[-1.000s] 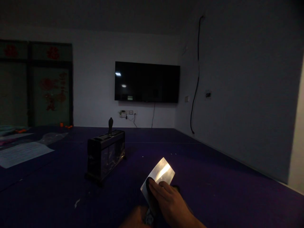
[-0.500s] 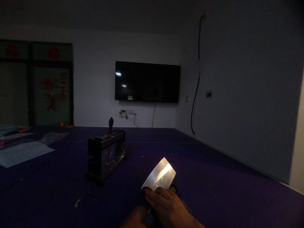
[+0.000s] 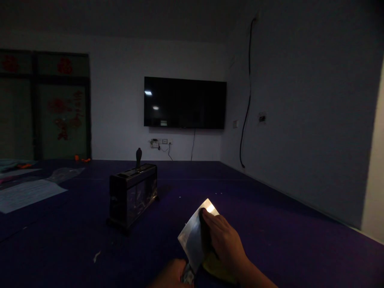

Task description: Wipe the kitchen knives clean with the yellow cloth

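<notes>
A cleaver (image 3: 192, 240) with a broad shiny blade is raised low in the middle, its blade slanting up. My left hand (image 3: 171, 274), partly cut off by the bottom edge, is closed around the handle end. My right hand (image 3: 225, 240) lies against the right side of the blade, fingers together, with the fingertips near the upper edge. Dark material or shadow shows under those fingers. Below the palm hangs a yellow-green piece (image 3: 219, 270) that looks like cloth. The room is dim, so its exact kind is unclear.
On the purple tabletop (image 3: 285, 224) a black knife block (image 3: 133, 196) stands left of the hands, one knife handle (image 3: 138, 158) upright in it. Printed paper (image 3: 30, 194) and clear plastic (image 3: 64, 174) lie far left. A white scrap (image 3: 96, 257) is nearer. A television (image 3: 184, 103) hangs behind.
My right hand has moved up the blade from its lower end to near its upper edge. More of the yellow-green piece shows below the palm. The cleaver stays about where it was.
</notes>
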Tool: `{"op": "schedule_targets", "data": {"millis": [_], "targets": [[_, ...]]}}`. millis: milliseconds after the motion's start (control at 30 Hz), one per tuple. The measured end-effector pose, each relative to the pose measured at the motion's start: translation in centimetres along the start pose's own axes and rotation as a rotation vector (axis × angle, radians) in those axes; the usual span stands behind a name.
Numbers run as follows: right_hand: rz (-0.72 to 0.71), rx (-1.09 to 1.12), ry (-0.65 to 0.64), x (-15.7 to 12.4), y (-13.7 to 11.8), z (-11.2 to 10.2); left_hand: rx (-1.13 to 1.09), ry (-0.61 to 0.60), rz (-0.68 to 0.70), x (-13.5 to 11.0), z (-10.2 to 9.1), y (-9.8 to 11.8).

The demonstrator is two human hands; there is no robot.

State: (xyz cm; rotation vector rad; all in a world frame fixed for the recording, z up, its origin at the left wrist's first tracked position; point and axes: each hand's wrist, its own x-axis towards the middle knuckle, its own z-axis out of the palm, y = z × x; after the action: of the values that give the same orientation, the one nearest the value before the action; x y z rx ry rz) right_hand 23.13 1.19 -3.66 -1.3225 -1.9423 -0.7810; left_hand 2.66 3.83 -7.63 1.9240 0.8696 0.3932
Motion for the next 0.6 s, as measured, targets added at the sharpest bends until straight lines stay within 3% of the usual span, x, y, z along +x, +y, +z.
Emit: {"op": "schedule_targets", "data": {"millis": [100, 233, 433, 600], "targets": [[0.106, -0.029, 0.025, 0.0, 1.4, 0.2, -0.004, 0.018, -0.042, 0.2, 0.1, -0.1], [0.139, -0.025, 0.022, -0.3, 1.9, 0.4, -0.041, 0.032, -0.080, 0.0, 0.2, 0.4], [0.028, 0.011, -0.002, 0.0, 0.2, 0.0, -0.072, 0.101, -0.127, -0.3, 0.3, 0.1], [-0.123, 0.058, -0.095, 0.0, -2.1, -0.4, -0.113, 0.067, 0.002, 0.0, 0.2, -0.4]]}}
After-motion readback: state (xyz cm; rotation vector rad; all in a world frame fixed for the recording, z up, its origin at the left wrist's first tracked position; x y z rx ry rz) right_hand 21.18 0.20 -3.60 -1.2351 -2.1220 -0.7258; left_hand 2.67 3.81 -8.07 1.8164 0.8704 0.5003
